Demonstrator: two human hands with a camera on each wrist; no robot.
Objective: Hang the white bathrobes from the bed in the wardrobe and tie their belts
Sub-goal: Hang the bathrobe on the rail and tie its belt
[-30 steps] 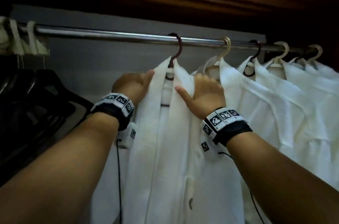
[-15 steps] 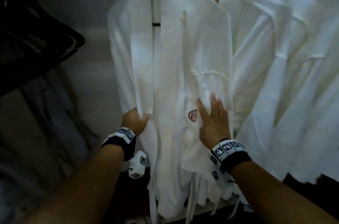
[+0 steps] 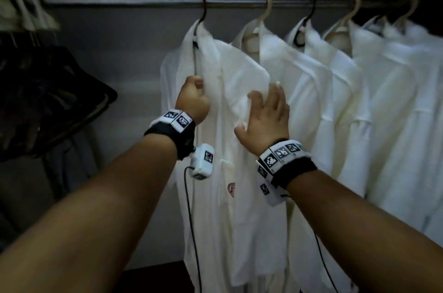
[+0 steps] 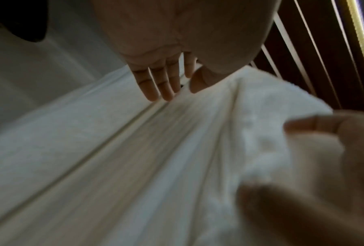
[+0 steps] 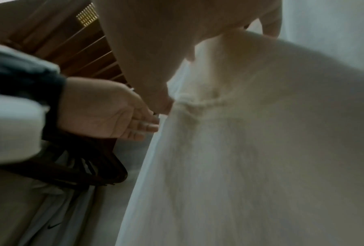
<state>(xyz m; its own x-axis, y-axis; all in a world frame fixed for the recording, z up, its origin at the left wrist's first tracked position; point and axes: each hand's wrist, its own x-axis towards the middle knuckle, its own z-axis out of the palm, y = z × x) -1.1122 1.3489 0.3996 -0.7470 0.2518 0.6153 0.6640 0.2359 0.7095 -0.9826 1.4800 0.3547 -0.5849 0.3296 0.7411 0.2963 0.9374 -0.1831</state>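
Note:
The leftmost white bathrobe (image 3: 230, 72) hangs on a dark hanger (image 3: 203, 8) from the metal rail (image 3: 119, 1). My left hand (image 3: 194, 98) grips the robe's left front edge at chest height, fingers curled round the lapel. My right hand (image 3: 266, 112) presses flat on the robe's right front, fingers spread and straight. A red logo (image 3: 231, 189) marks the pocket lower down. In the left wrist view the robe cloth (image 4: 134, 166) runs under my left hand (image 4: 166, 83). In the right wrist view my left hand (image 5: 105, 111) meets the robe's edge (image 5: 155, 149). No belt shows.
Several more white bathrobes (image 3: 347, 100) hang close together to the right on pale and dark hangers. A stack of dark hangers (image 3: 48, 91) fills the left side, with pale hangers (image 3: 24, 12) above it. The grey back wall (image 3: 119, 52) lies behind.
Half a second ago both hands were low on the robe, near the pocket. Both have since risen to chest height, and the view has lifted to show the rail again.

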